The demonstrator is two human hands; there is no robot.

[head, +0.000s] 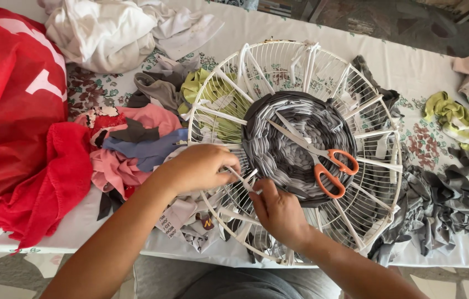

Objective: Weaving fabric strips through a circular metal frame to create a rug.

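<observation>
A table with a flowered cloth is seen from above, and piles of rags are spread all over it. A round white wire grill is laid flat in the middle, with its spokes running out from the centre like a wheel. A round grey mat of woven cloth strips is set in its centre.

A white strip is pinched between the two hands at the mat's near-left edge. Its long way is slanted from upper left down to lower right, along a spoke. The left hand is closed on its upper end. The right hand is closed on its lower end, fingers pressed together.

Orange-handled scissors are laid on the mat, blades pointed up and left, handles down and right.

A red bag is seen at the left.
</observation>
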